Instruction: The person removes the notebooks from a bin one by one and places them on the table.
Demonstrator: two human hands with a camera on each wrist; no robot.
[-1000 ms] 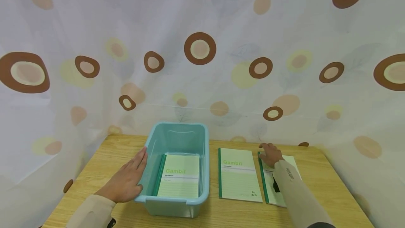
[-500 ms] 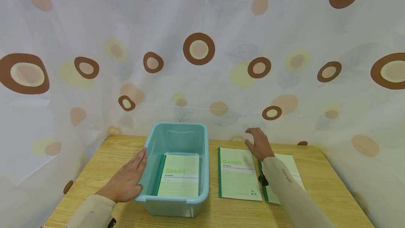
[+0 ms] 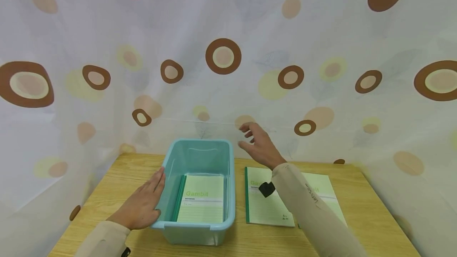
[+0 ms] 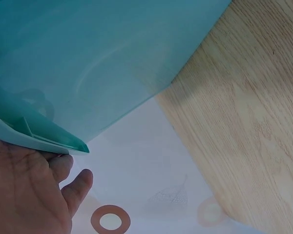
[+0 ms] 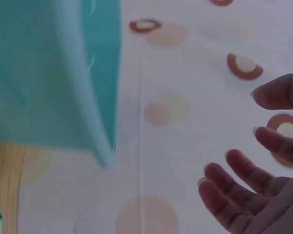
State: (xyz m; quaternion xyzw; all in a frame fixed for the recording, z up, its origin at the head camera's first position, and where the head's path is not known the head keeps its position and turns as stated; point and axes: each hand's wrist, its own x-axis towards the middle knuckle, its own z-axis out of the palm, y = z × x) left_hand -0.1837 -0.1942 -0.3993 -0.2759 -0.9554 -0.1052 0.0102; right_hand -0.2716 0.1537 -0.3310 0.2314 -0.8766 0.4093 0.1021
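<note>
In the head view, my left hand (image 3: 141,203) rests along the left rim of a light blue plastic bin (image 3: 200,227), fingers extended. The left wrist view has those fingers (image 4: 78,187) right at the rim's underside. Inside the bin lies a pale green "Gambit" notebook (image 3: 201,205) with a dark green spine, other notebook edges showing beside it. My right hand (image 3: 262,146) is raised just right of the bin's far corner, holding nothing, fingers spread and slightly bent. Beneath that arm lie two more notebooks, one nearer the bin (image 3: 265,211) and one partly hidden by the sleeve (image 3: 307,201).
The wooden table (image 3: 367,209) carries the bin and the notebooks. A white sheet (image 3: 200,23) with brown and beige ovals hangs behind the table and along both sides. A black wrist device (image 3: 266,189) hangs below the right cuff.
My right hand has risen from the far-right notebook and swung left, over the other notebook, toward the bin. The left hand and the bin have stayed in place.
</note>
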